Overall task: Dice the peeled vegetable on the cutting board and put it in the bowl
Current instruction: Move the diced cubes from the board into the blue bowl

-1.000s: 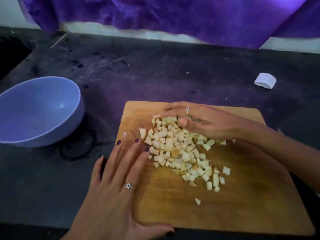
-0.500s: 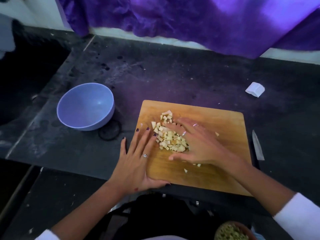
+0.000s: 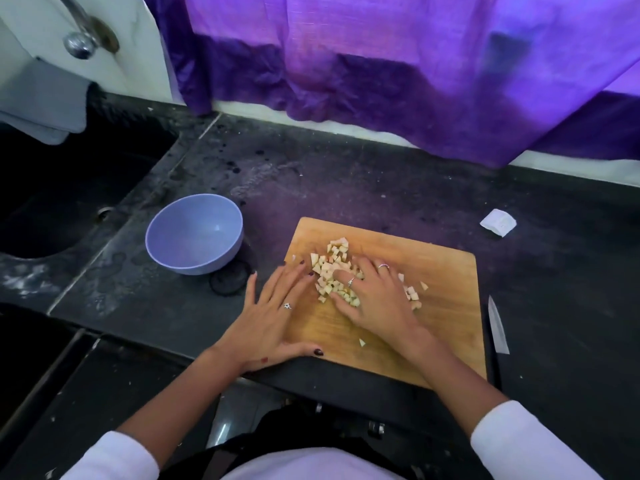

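1. Both hands lie flat with relaxed, spread fingers, gripping nothing: the left hand [image 3: 273, 317] rests on the near left edge of the wooden cutting board [image 3: 446, 292], and the right hand [image 3: 372, 299] presses on the diced vegetable [image 3: 332, 268].
2. Pale cubes are heaped on the board between the two hands, partly under the right fingers; a few lie scattered behind that hand.
3. Black, dusty stone counter [image 3: 346, 188] carries the board.
4. Knife [image 3: 497, 325] lies just right of the board.
5. Lilac bowl [image 3: 194, 233] stands left of the board.
6. Purple curtain [image 3: 398, 64] hangs behind; a dark sink [image 3: 62, 188] sits far left.
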